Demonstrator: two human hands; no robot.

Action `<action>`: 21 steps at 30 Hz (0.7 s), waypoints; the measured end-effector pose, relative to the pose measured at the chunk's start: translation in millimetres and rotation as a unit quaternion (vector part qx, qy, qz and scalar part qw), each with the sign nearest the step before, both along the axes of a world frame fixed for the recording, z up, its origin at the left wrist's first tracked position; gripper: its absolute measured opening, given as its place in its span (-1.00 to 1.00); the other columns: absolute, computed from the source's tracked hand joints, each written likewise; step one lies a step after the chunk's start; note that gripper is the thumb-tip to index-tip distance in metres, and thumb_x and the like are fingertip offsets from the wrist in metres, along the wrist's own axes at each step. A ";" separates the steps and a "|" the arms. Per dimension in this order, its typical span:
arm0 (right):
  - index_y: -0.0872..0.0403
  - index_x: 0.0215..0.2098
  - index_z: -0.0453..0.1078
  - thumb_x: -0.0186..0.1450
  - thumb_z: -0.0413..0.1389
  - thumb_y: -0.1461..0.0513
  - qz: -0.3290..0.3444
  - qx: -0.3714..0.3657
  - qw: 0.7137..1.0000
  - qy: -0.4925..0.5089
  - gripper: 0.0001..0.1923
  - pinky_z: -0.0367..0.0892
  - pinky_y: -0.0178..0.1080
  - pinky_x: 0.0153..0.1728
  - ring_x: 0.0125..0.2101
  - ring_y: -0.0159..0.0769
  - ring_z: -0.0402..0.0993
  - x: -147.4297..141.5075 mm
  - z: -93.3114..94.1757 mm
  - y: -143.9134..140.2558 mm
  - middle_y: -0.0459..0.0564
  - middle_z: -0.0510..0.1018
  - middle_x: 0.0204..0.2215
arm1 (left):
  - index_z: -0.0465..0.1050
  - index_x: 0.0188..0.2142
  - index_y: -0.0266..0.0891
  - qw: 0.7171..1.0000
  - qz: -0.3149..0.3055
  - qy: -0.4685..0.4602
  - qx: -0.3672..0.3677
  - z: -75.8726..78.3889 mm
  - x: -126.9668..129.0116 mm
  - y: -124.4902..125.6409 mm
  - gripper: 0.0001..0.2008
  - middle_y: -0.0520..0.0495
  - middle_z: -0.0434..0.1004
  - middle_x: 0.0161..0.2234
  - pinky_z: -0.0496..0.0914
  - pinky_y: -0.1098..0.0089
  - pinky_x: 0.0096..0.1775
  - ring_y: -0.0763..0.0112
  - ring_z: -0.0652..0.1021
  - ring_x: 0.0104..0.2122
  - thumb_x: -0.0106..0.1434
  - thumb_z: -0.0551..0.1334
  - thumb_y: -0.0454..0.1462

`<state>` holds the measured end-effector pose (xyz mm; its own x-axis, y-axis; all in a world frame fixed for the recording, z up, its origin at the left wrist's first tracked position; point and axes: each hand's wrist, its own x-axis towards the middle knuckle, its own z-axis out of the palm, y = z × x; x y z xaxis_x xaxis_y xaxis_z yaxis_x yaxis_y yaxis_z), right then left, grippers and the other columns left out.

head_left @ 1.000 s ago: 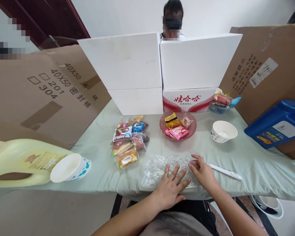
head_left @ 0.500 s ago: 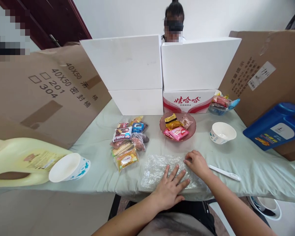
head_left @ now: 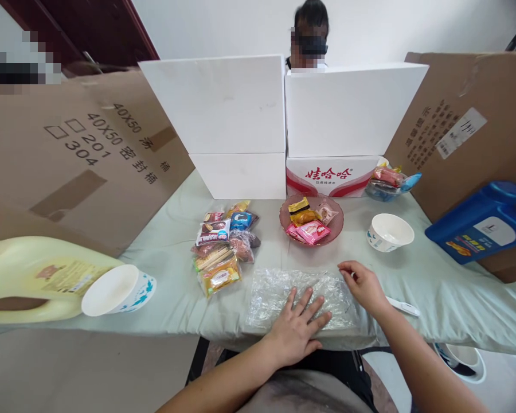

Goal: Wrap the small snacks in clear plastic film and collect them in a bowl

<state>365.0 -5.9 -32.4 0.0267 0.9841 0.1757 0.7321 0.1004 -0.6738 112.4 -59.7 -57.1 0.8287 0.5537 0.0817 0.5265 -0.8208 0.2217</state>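
A crinkled clear plastic sheet (head_left: 270, 295) lies flat near the table's front edge; whether it is a bag or a single layer I cannot tell. My left hand (head_left: 298, 330) rests palm down on its lower middle, fingers spread. At the sheet's upper right corner, my right hand (head_left: 363, 287) has its thumb and forefinger pinched on the edge. Partly covered by my right wrist is a white plastic handle-like strip (head_left: 406, 307). Left of the sheet sits a pile of wrapped snacks (head_left: 219, 278). Beyond it, a pink glass bowl (head_left: 337, 229) holds several wrapped sweets.
White paper bowls stand at right (head_left: 389, 238) and tilted at left (head_left: 141, 292), beside a yellow jug (head_left: 60, 252). A blue bottle (head_left: 481, 229) leans at right. White boxes (head_left: 236, 109) and brown cartons (head_left: 98, 212) wall the table. Another person (head_left: 312, 23) is behind.
My right hand has moved right and slightly away from me, and the sheet's upper right part now lies flatter and wider. My left hand has stayed in place.
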 end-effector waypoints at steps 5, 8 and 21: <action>0.06 -0.17 0.46 0.21 0.08 0.19 0.061 -0.026 0.998 -0.008 -0.76 0.17 0.04 0.06 -0.06 -0.04 0.34 -26.7 0.1 2.3 0.14 0.51 -0.17 | -0.01 0.32 0.04 1.000 0.007 0.021 -0.006 1.4 0.7 -1.0 -0.31 0.00 -0.19 0.40 -0.28 -0.22 0.25 -0.02 -0.20 0.36 0.29 0.20 0.02; 0.05 -0.34 0.45 0.10 0.17 0.27 0.125 -0.064 0.990 0.012 -0.88 0.13 0.02 0.11 0.01 -0.04 0.29 -35.2 4.3 10.1 0.11 0.48 -0.10 | -0.02 0.32 0.06 1.000 0.010 0.024 -0.014 3.5 0.7 -1.6 -0.32 0.00 -0.17 0.39 -0.30 -0.25 0.24 -0.03 -0.20 0.35 0.30 0.19 0.02; 0.10 -0.28 0.46 -0.03 0.29 0.15 0.265 -0.334 0.897 0.114 -0.65 0.15 -0.36 -0.52 -0.57 -0.45 0.24 -6.8 13.5 31.6 -0.22 0.38 -0.62 | -0.01 0.33 0.02 1.000 -0.007 0.014 -0.026 4.4 -0.4 1.4 -0.36 -0.05 -0.12 0.38 -0.28 -0.21 0.26 0.05 -0.08 0.35 0.34 0.11 0.06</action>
<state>358.2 25.6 -18.9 -0.5160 0.7523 -0.4096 0.5369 -0.0886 -0.8390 112.0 -58.3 -52.6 0.8384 0.5442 0.0306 0.5207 -0.8163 0.2502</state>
